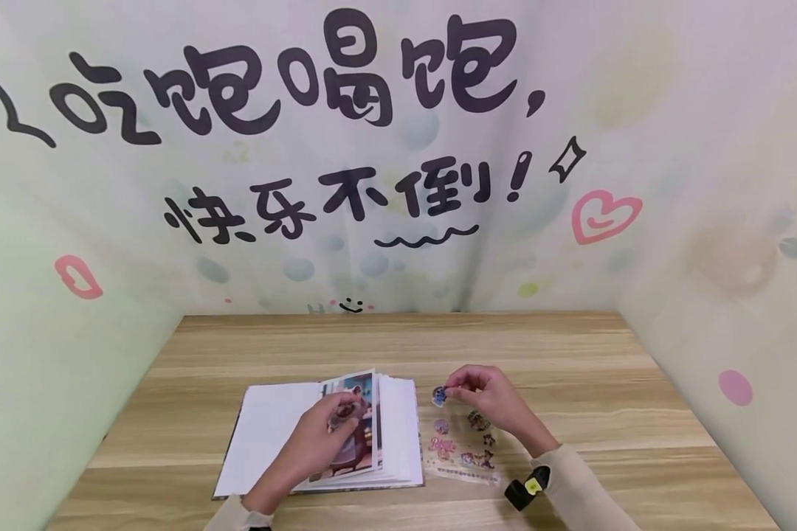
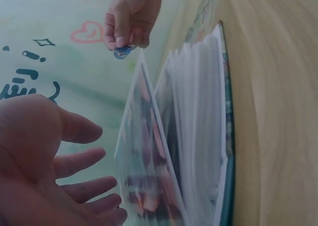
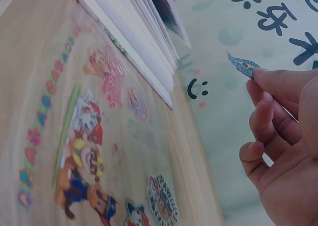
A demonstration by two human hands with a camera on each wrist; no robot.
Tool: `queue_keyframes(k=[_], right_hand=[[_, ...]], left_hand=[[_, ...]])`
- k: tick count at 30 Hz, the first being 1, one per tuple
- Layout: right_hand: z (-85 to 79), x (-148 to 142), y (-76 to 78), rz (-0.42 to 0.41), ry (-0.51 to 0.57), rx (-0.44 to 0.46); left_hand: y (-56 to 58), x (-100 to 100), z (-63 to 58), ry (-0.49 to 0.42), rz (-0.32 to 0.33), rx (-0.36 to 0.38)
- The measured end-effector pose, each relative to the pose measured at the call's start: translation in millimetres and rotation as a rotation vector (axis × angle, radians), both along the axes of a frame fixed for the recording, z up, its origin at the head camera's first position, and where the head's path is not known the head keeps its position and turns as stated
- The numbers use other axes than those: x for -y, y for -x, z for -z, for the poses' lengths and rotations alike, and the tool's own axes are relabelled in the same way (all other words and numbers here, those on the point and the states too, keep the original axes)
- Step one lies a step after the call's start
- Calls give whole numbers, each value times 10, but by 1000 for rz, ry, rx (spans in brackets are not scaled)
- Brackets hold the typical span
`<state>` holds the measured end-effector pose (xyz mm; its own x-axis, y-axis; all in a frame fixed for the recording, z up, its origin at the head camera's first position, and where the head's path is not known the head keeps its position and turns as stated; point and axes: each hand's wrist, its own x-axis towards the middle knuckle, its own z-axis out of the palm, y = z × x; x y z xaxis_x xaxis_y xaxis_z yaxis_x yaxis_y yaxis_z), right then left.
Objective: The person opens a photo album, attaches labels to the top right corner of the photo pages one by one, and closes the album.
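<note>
My right hand (image 1: 494, 398) pinches a small blue sticker (image 1: 439, 396) between thumb and fingertips, raised over a clear sticker sheet (image 1: 461, 472). In the right wrist view the sticker (image 3: 242, 65) sticks out past the thumb tip, its lettered edge showing. My left hand (image 1: 319, 435) is at the raised picture page (image 1: 365, 453) of an open book (image 1: 268, 417). Its fingers are spread and relaxed in the left wrist view, their tips right by the page (image 2: 149, 161). From the head, this hand overlaps part of the printed picture.
The book's white pages (image 2: 198, 121) stand fanned on its right half. Cartoon dog stickers (image 3: 89, 156) and a round badge sticker (image 3: 163, 201) remain on the clear sheet. All lies on a wooden table (image 1: 571, 354), with a printed curtain (image 1: 398, 273) behind and at the sides.
</note>
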<state>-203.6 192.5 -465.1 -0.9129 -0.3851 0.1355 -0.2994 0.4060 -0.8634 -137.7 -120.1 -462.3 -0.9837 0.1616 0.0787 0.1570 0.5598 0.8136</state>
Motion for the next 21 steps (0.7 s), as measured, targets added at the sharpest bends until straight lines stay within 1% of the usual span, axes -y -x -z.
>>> queue_keyframes(k=[5,9,13,16,19,21], right_hand=[[-23,63,-1,20,-2,-5],[-25,123,17,75,20,40],[-12,183,42,126,48,83],[0,232,57,136,69,101],[4,283,65,128,92,120],[12,318,76,125,103,130]], left_hand=[[-41,37,74,51,64,-37],[-81,57,117,89,117,-47],[-114,54,136,107,159,-23],[-126,38,150,126,171,1],[-130,20,164,179,190,26],[-132,9,170,231,207,39]])
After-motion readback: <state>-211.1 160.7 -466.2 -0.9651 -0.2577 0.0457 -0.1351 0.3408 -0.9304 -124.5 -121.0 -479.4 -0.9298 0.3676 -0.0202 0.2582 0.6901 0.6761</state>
